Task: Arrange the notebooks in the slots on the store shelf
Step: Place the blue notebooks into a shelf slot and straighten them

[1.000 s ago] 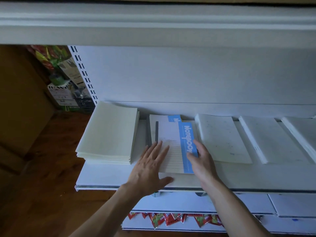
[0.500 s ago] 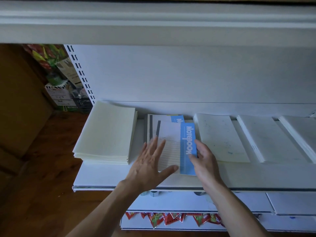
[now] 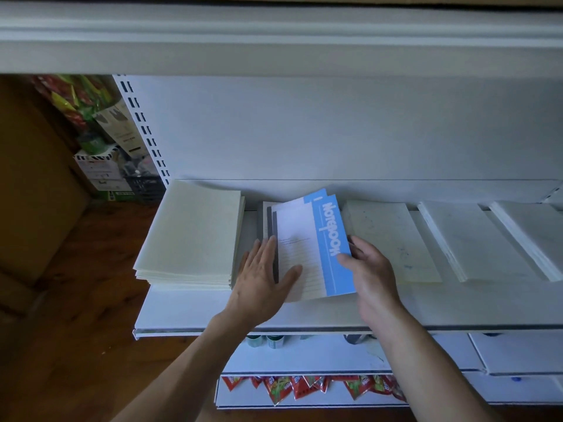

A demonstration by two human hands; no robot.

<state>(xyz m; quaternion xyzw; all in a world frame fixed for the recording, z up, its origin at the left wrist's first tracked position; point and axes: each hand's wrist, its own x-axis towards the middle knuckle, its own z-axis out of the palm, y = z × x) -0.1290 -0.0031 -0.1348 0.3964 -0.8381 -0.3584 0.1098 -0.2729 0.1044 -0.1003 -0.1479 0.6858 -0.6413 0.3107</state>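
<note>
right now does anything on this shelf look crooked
The blue-striped notebooks are fanned out, edges not lined up, unlike the squared pale stack to their left. The left hand lies flat on them; the right hand pinches the blue edge.

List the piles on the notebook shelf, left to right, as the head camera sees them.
thick cream stack → blue Notebook copies → speckled pale stack → white stack → white stack at the right edge

white shelf; notebook stacks
</note>
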